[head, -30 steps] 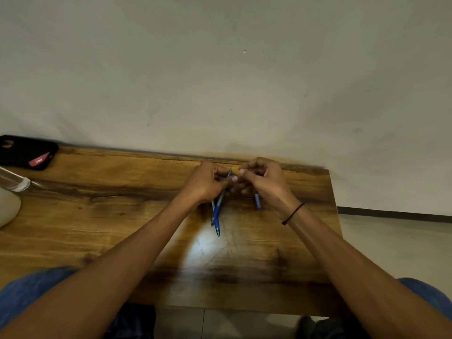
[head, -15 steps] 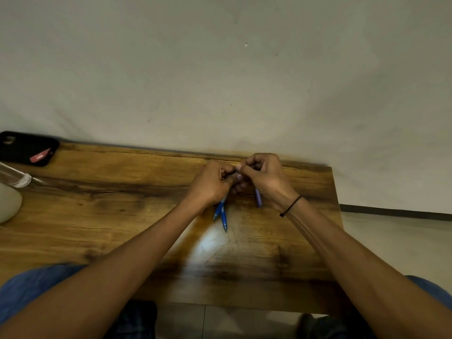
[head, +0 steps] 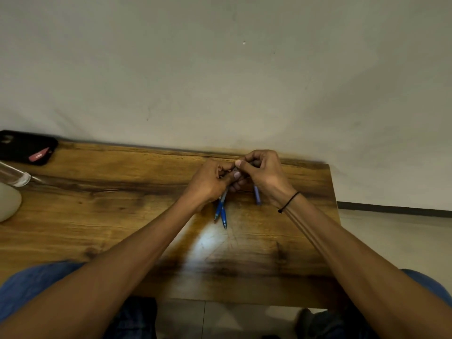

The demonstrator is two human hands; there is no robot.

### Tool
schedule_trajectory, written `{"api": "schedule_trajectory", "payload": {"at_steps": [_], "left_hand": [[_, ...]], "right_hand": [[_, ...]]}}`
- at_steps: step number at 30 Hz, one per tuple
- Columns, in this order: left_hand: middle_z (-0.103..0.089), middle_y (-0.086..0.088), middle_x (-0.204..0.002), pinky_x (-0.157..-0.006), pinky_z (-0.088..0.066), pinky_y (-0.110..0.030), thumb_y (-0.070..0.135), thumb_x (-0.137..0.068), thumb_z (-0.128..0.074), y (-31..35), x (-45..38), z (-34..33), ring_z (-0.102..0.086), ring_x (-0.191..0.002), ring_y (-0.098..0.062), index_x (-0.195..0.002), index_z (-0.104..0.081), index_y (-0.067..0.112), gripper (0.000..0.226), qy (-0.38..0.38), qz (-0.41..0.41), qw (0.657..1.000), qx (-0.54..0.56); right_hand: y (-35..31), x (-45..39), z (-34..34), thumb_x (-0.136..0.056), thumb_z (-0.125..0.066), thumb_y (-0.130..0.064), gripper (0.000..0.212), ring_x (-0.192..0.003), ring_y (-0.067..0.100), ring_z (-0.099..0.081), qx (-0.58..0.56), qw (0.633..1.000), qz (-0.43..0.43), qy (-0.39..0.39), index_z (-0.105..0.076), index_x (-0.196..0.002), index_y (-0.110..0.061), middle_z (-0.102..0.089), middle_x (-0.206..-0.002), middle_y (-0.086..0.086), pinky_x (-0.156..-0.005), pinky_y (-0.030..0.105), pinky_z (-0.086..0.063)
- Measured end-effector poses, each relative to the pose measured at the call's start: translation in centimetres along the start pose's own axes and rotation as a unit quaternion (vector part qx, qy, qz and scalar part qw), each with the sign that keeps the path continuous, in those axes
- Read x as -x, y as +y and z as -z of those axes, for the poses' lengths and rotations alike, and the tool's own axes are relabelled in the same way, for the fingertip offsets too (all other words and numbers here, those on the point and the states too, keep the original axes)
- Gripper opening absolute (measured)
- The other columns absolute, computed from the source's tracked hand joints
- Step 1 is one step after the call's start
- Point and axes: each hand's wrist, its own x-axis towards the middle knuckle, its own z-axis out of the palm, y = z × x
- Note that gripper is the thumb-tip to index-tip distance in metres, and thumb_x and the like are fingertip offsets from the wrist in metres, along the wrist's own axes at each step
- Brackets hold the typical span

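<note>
Pens (head: 221,212), two blue ones, pointed their tips toward 6 o'clock over the table (head: 122,216), near its 12 o'clock edge. The left hand (head: 208,183) gripped them, fingers curled round the barrels. The right hand (head: 267,176), touching the left at its 3 o'clock, pinched their top ends; a purple pen (head: 256,198) stuck out below its palm. A phone (head: 24,146) lay well off at 9 o'clock.

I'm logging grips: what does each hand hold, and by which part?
Left hand grips two blue pens by their upper ends, tips free. Right hand grips a purple pen, lower end showing.
</note>
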Motion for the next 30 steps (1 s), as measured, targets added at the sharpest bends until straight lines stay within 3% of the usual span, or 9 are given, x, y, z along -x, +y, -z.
{"api": "schedule_trajectory", "payload": {"at_steps": [3, 5, 7, 10, 13, 15, 18, 23, 30], "left_hand": [[-0.083, 0.000, -0.105, -0.089, -0.063, -0.041, 0.016, -0.100, -0.071, -0.1, -0.1, -0.3, -0.080, -0.097, -0.017, -0.127, -0.075, 0.020, 0.027, 0.014, -0.003, 0.999, 0.045], [-0.084, -0.001, -0.095, -0.078, -0.065, -0.037, 0.017, -0.097, -0.075, -0.1, -0.2, -0.6, -0.081, -0.086, -0.015, -0.124, -0.072, 0.014, 0.027, 0.034, 0.019, 0.998, 0.057], [-0.083, -0.004, -0.090, -0.077, -0.067, -0.038, 0.018, -0.094, -0.078, -0.2, -0.2, -1.0, -0.081, -0.084, -0.014, -0.115, -0.072, 0.010, 0.023, 0.065, 0.039, 0.996, 0.042], [-0.081, -0.004, -0.098, -0.085, -0.065, -0.040, 0.020, -0.092, -0.081, -0.6, -0.3, -1.2, -0.078, -0.093, -0.016, -0.107, -0.077, 0.014, 0.016, 0.099, 0.035, 0.994, 0.003], [-0.081, -0.003, -0.110, -0.080, -0.059, -0.021, 0.024, -0.091, -0.083, -1.2, -0.6, -1.3, -0.073, -0.094, -0.007, -0.113, -0.081, 0.015, 0.024, 0.127, 0.004, 0.990, -0.062], [-0.081, -0.003, -0.112, -0.080, -0.058, -0.021, 0.026, -0.090, -0.083, -1.4, -0.8, -1.6, -0.073, -0.097, -0.008, -0.115, -0.081, 0.014, 0.028, 0.140, -0.012, 0.986, -0.090], [-0.082, -0.002, -0.103, -0.080, -0.062, -0.030, 0.029, -0.088, -0.086, -1.7, -1.2, -2.1, -0.075, -0.090, -0.010, -0.113, -0.082, 0.015, 0.029, 0.169, -0.012, 0.976, -0.135], [-0.081, 0.000, -0.094, -0.064, -0.048, -0.007, 0.024, -0.083, -0.091, -2.1, -1.5, -2.3, -0.067, -0.073, -0.001, -0.111, -0.080, 0.015, 0.031, 0.196, -0.007, 0.968, -0.157], [-0.081, -0.005, -0.094, -0.079, -0.064, -0.033, 0.020, -0.085, -0.089, -2.3, -1.3, -2.3, -0.075, -0.082, -0.013, -0.111, -0.078, 0.011, 0.030, 0.214, -0.031, 0.960, -0.176]], "right_hand": [[0.0, 0.0, 0.5, -0.097, -0.072, -0.006, 0.015, -0.063, 0.024, -0.076, 0.000, 1.000, 0.014, 0.005, -0.067, -0.097, 0.008, -0.075, -0.084, 0.022, -0.055, 0.030, -0.062], [0.1, -0.2, 1.1, -0.096, -0.072, -0.004, 0.009, -0.067, 0.019, -0.077, 0.028, 0.998, 0.044, 0.020, -0.068, -0.094, 0.004, -0.075, -0.083, 0.020, -0.060, 0.030, -0.063], [0.3, -0.5, 1.8, -0.095, -0.073, -0.006, 0.005, -0.068, 0.016, -0.077, 0.110, 0.991, 0.072, 0.033, -0.070, -0.092, -0.003, -0.076, -0.080, 0.012, -0.065, 0.035, -0.066], [1.1, -0.6, 1.9, -0.094, -0.076, -0.012, 0.005, -0.074, 0.014, -0.075, 0.271, 0.955, 0.110, 0.038, -0.072, -0.091, -0.013, -0.075, -0.080, 0.001, -0.073, 0.042, -0.065], [1.8, -0.4, 1.0, -0.094, -0.074, -0.017, 0.003, -0.088, 0.020, -0.070, 0.355, 0.924, 0.139, 0.032, -0.072, -0.095, -0.019, -0.074, -0.090, 0.000, -0.077, 0.046, -0.061], [2.2, -0.5, 0.7, -0.095, -0.072, -0.019, 0.002, -0.097, 0.026, -0.066, 0.399, 0.903, 0.157, 0.039, -0.072, -0.097, -0.019, -0.072, -0.098, 0.003, -0.078, 0.046, -0.058], [3.1, -0.7, 0.5, -0.095, -0.070, -0.020, 0.006, -0.108, 0.030, -0.054, 0.470, 0.864, 0.172, 0.057, -0.072, -0.100, -0.017, -0.065, -0.106, 0.008, -0.083, 0.044, -0.049], [4.0, -0.9, 0.4, -0.097, -0.067, -0.028, 0.012, -0.114, 0.029, -0.050, 0.514, 0.838, 0.171, 0.060, -0.070, -0.102, -0.018, -0.063, -0.112, 0.005, -0.089, 0.042, -0.035], [4.2, -0.9, 0.4, -0.093, -0.069, -0.029, 0.013, -0.114, 0.029, -0.049, 0.541, 0.823, 0.165, 0.052, -0.070, -0.101, -0.018, -0.062, -0.113, 0.005, -0.087, 0.043, -0.031]]}}
